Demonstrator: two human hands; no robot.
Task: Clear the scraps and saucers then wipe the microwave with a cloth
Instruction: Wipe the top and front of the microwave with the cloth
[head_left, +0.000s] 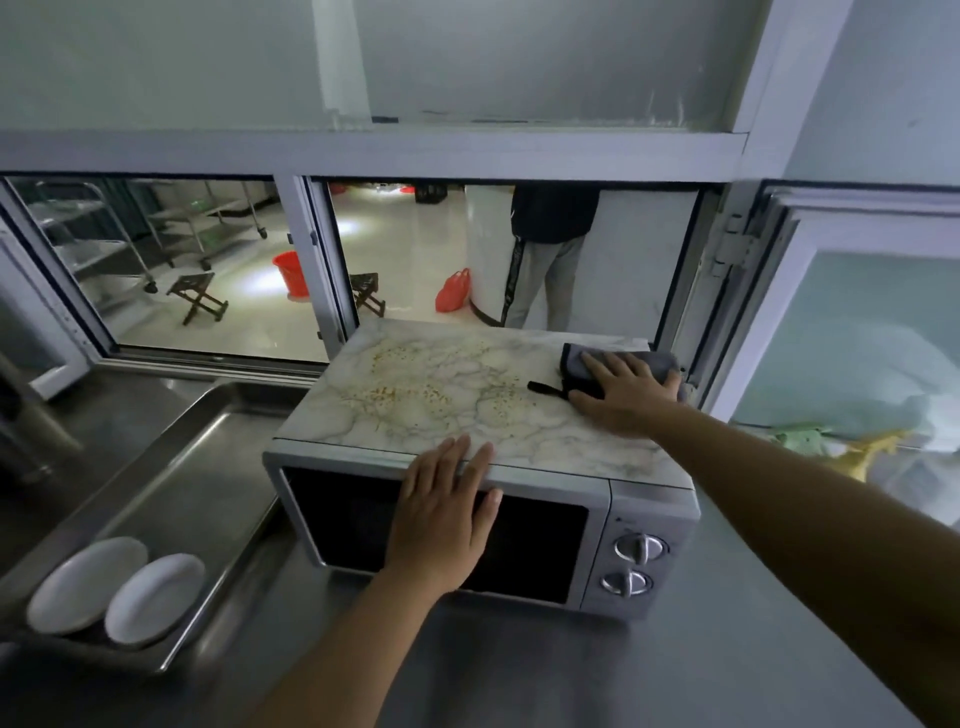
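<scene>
Reaching up from the near edge, both forearms stretch toward the microwave (467, 499), which stands on the steel surface (519, 675). To the microwave's near left, two white saucers (119, 592) lie side by side at the near end of a steel tray (218, 457), touching or almost touching each other. The left hand (441, 514) lies flat, fingers straight and a little spread, over the microwave's top front edge and the upper part of its dark door, holding nothing. Two knobs (636, 564) sit one above the other at the microwave's front right. On its marbled top, yellowish scraps (431, 389) lie scattered over the left and middle. At the top's far right corner, the right hand (623, 389) presses down with straight fingers on a folded grey cloth (618, 364), palm on the top. Beyond the microwave, an open window (415, 249) shows a tiled floor, a red bucket (289, 273), and a person's legs (545, 280).
</scene>
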